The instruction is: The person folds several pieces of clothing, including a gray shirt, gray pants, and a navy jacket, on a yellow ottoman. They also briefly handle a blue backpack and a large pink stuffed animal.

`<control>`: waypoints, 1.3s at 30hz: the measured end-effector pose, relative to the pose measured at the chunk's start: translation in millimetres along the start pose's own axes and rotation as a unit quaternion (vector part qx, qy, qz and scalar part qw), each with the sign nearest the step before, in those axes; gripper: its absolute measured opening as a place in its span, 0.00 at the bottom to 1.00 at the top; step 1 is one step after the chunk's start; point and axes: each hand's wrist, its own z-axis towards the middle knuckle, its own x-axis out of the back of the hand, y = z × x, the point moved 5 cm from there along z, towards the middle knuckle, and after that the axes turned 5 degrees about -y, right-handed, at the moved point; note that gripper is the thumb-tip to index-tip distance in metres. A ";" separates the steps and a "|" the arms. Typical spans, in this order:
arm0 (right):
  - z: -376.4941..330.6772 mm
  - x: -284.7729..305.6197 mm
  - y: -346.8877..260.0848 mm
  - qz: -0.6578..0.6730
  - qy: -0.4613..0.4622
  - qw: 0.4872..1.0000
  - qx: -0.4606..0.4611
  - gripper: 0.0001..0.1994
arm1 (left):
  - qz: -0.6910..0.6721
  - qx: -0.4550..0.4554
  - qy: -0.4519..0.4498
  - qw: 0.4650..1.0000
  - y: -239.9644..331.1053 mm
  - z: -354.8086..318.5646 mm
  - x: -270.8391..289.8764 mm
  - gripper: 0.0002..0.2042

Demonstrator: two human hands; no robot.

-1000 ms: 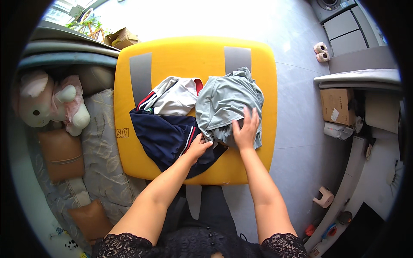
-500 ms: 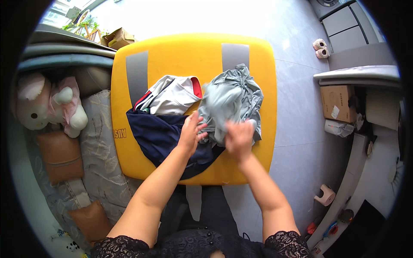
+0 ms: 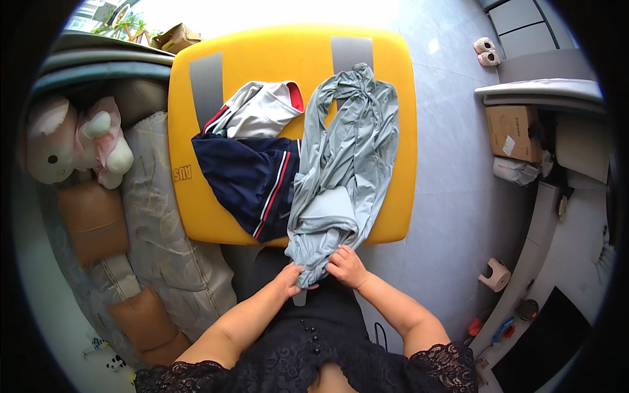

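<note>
A thin grey-green long-sleeved garment (image 3: 367,137) lies stretched lengthwise over the right half of a yellow padded surface (image 3: 275,56). Its near end hangs past the front edge, close to my body. My left hand (image 3: 288,280) is closed on the left of that end, some of its fingers tucked under the cloth. On the right side of the same end, my right hand (image 3: 347,267) pinches the fabric. To the left lies a navy, white and red garment (image 3: 242,177), crumpled, its striped edge beside the grey-green cloth.
At left stands a sofa with a patterned cover (image 3: 154,190), brown cushions (image 3: 95,224) and a pink-and-white plush toy (image 3: 108,144). Grey floor (image 3: 452,157) runs along the right. A cardboard box (image 3: 514,134) sits on a shelf there, and a small pink stool (image 3: 496,275) is nearer.
The bunched grey-green garment has been spread out lengthwise and its near end drawn toward me. Both hands have come back past the front edge and grip the cloth.
</note>
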 end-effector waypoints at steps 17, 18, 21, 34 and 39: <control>83.9 104.0 -128.6 0.067 0.315 0.931 -0.169 0.19 | 0.298 -0.476 0.059 0.825 5.9 -88.7 24.0 0.38; 95.5 116.3 -171.0 -0.001 0.307 0.949 -0.068 0.19 | 0.364 -0.609 0.089 0.699 1.2 -116.9 15.6 0.40; 107.7 106.8 -254.8 -0.026 0.248 0.960 0.127 0.14 | 0.341 -0.517 -0.177 0.765 -24.6 -157.6 11.9 0.32; 78.3 91.1 -186.4 0.213 0.053 0.973 0.064 0.15 | -0.045 -0.658 0.023 0.751 -46.5 -249.4 4.3 0.26; 72.2 82.8 -3.0 0.042 0.007 0.977 -0.210 0.22 | 0.031 -0.672 0.060 0.737 -87.1 -277.6 14.6 0.29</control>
